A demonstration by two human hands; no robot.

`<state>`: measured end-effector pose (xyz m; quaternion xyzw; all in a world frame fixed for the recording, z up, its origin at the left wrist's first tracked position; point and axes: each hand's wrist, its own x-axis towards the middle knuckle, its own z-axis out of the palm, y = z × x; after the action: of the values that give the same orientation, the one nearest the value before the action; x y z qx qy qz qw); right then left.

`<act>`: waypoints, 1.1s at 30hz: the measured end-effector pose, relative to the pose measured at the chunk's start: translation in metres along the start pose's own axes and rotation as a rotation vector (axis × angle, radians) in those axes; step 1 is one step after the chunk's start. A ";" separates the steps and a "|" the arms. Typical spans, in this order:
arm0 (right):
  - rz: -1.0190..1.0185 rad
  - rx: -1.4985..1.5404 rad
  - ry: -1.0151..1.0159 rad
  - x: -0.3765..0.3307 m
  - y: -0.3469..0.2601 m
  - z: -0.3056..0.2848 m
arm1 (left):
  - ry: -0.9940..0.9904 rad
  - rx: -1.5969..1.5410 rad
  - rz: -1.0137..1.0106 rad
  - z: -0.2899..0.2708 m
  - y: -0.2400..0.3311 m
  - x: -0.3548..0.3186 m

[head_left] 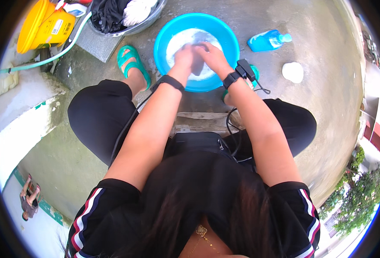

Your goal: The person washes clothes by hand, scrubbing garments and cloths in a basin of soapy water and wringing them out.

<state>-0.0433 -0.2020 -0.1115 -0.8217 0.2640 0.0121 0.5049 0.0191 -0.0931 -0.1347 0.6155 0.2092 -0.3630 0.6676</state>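
In front of me on the floor stands a round blue basin point(160, 39) with white suds point(182, 38) in it. My left hand point(184, 55) and my right hand point(211, 54) are close together over the suds, fingers curled inward. Between them hangs a wet-looking greyish cloth point(197, 65), gripped by both hands and slightly blurred. Its lower end reaches toward the suds. What kind of garment it is, I cannot tell. Each wrist wears a black strap, and a small black device with a cable is at the right one.
Right of the basin lies a bottle of blue liquid point(265, 41), with a white rounded object point(292, 72) nearer. At the upper left are a metal tub point(149, 22) of dark and white clothes, a yellow bucket point(48, 28) and a pale green hose point(65, 50). Another person point(29, 200) is far left.
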 end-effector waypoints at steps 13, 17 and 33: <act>-0.179 -0.644 -0.258 0.066 -0.017 -0.203 | 0.714 0.096 0.047 -0.045 -0.060 -0.015; -0.143 -0.943 0.057 0.076 0.038 -0.286 | 0.966 0.319 -0.059 -0.046 -0.056 -0.011; 0.038 -0.877 0.477 0.103 0.066 -0.329 | 0.388 0.131 -0.023 -0.029 -0.052 0.059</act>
<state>-0.0654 -0.5431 -0.0340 -0.9316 0.3572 -0.0569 0.0371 0.0236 -0.0773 -0.2162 0.7136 0.3166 -0.2580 0.5692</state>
